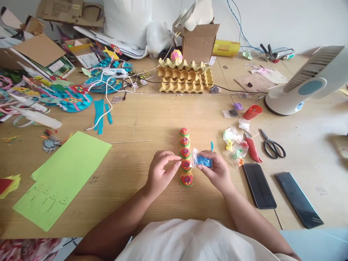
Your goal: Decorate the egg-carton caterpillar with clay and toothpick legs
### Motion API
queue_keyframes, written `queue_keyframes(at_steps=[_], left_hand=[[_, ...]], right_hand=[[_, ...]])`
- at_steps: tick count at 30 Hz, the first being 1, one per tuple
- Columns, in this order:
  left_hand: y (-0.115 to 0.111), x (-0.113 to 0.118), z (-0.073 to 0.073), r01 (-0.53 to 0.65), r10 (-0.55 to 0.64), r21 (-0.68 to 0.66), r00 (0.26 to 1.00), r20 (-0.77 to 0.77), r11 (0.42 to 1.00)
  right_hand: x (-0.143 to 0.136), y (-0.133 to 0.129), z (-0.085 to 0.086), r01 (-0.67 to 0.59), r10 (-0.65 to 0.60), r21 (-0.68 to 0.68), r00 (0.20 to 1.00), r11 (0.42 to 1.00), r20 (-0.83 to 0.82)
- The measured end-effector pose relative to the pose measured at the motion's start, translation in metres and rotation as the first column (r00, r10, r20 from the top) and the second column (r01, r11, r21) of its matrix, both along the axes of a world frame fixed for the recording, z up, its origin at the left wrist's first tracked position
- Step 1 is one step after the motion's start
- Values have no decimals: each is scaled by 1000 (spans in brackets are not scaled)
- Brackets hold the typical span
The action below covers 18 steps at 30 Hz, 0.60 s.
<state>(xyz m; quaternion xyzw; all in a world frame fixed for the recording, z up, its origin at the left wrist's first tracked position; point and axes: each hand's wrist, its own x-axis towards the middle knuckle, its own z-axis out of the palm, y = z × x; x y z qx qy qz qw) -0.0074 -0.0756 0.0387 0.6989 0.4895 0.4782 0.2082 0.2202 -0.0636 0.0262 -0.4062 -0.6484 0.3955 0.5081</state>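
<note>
My right hand [216, 168] grips a small clear bag of blue clay [203, 161] between thumb and fingers. To its left, my left hand [163, 168] has thumb and index tips close together but slightly apart, with nothing visible between them. Between my hands, a row of several small domed pieces [184, 142] runs away from me on the table. They are red on top with green rims and small blue and yellow details; the bag and my fingertips lie close over the middle ones. A small blue blade-shaped tool [212, 145] shows just beyond my right hand.
Green paper [73, 170] lies left. At right are clay bags [230, 135], a red cup [252, 112], scissors [273, 145], a phone [259, 185] and a dark slab [299, 199]. Behind stand egg cartons [181, 87] and a white fan [296, 92].
</note>
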Motion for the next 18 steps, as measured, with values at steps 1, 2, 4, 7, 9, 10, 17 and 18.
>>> queue_keyframes(at_steps=[1,2,4,7,9,10,17,18], left_hand=[[0,-1,-1,2,-2,4,1000,-4,1000],[0,-1,-2,4,-4,7,1000,-6,1000],[-1,-2,-2,7,-7,10,1000,-7,1000],[-4,-1,0,34,-34,9,999,-7,999],[-6,0,2,67,-67,7,998,0,998],[-7,0,2,87,-87,2,996,5,996],[-8,1,3,165,-164,-34,986,18,986],[-8,1,3,167,-166,-41,986,24,985]], right_hand=[[1,0,-2,-3,3,1,1000,1000,-15],[3,0,-3,-7,7,0,1000,1000,-26],[4,-1,-4,-23,23,-7,999,1000,-34],[3,-3,-2,-60,60,-7,998,998,6],[1,-5,0,-93,92,16,994,995,62],[1,-6,0,-110,106,37,991,993,86],[-3,-5,-2,-204,178,164,971,965,159],[-4,-5,-3,-213,186,171,969,962,161]])
